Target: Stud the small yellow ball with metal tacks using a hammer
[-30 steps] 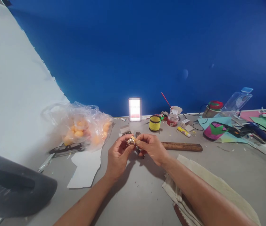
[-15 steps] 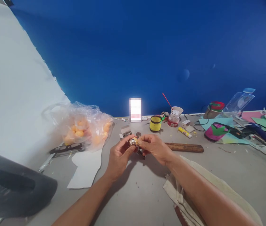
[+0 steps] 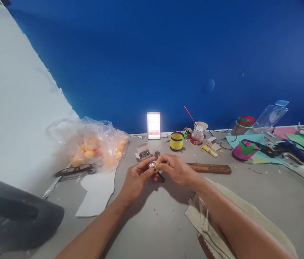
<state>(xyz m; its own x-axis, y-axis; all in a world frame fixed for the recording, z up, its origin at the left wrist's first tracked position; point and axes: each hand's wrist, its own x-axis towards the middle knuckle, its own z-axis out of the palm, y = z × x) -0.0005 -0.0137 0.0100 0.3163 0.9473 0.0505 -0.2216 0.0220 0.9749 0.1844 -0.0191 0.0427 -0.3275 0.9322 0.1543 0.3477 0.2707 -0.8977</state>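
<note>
Between both hands, over the middle of the table, is a small yellow-orange ball (image 3: pixel 154 165) with shiny silver metal on its surface. My left hand (image 3: pixel 139 176) holds it from the left between thumb and fingers. From the right, my right hand (image 3: pixel 175 169) pinches with thumb and forefinger against the ball; any tiny piece in that pinch is hidden. Just behind the left fingers stands a small open white box (image 3: pixel 141 150) of shiny metal bits, perhaps tacks. A hammer with a wooden handle (image 3: pixel 211 168) lies behind and partly under my hands, its head (image 3: pixel 157 154) partly covered.
On the left are a plastic bag of orange balls (image 3: pixel 89 153), glasses (image 3: pixel 73 170), white paper (image 3: pixel 98 196) and a dark cylinder (image 3: pixel 17 212). A yellow cup (image 3: pixel 177 142), glue stick (image 3: pixel 210 151) and coloured paper stand rightward. Cloth (image 3: pixel 238 205) lies beneath my right forearm.
My hands and the ball have shifted slightly down, and the ball has turned a little. More of the white box shows now. The view has moved slightly.
</note>
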